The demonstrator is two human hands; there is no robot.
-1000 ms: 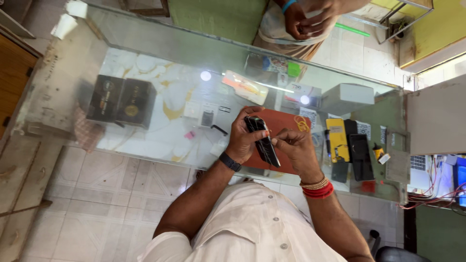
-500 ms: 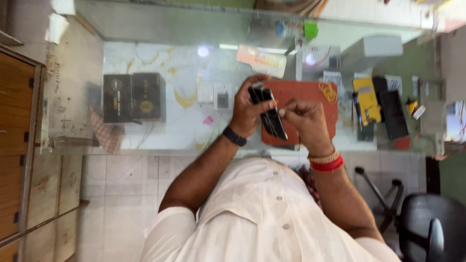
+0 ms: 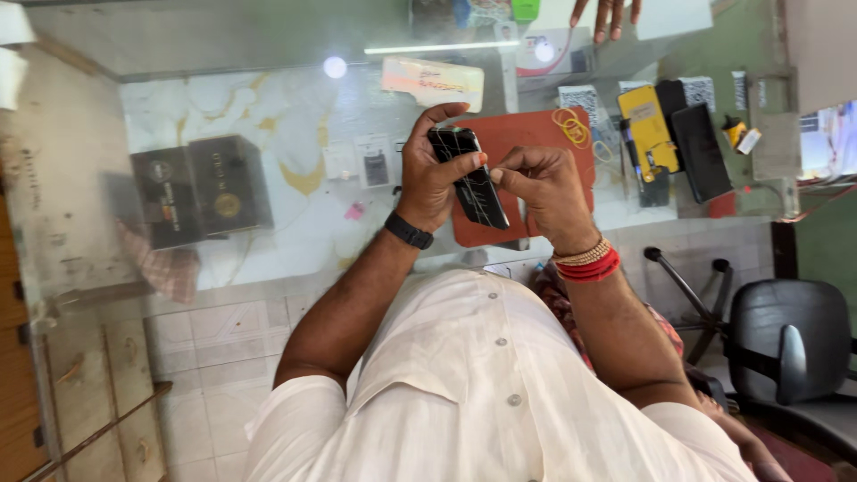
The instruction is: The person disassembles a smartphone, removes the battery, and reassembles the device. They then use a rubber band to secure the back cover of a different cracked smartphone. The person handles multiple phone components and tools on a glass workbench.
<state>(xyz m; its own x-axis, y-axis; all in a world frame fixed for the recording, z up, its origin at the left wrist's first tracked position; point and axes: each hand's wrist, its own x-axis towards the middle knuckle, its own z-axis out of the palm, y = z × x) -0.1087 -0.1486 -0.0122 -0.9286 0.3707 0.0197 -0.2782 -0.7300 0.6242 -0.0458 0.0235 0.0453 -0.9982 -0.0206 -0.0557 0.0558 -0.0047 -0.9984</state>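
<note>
Your left hand (image 3: 433,174) is wrapped around a black phone (image 3: 469,178), with the thumb pressed on its front and the fingers curled behind it. Those fingers hide the phone's far edge, so you cannot see all of it. Your right hand (image 3: 540,192) is almost closed, with its fingertips pinched together right at the phone's side. Whether they hold something tiny there is too small to tell. The phone has thin pale lines across its glass, and it is hard to say if they are cracks or glare.

Under both hands lies a red-brown mat (image 3: 536,143) on a glass counter (image 3: 268,107). Your hands and the phone cover much of the mat. Just past your right hand, two yellow rubber bands (image 3: 571,127) sit on the mat. Farther out on that side are a yellow phone case (image 3: 650,132) and a dark flat phone (image 3: 698,152) next to it. Out past your left hand, well apart, stand two black boxes (image 3: 201,189). A small black gadget (image 3: 376,166) lies near your left thumb side.

At the far edge, another person's hand (image 3: 607,16) touches the counter, cut off by the frame. Below your right arm, a black office chair (image 3: 790,344) stands on the floor.
</note>
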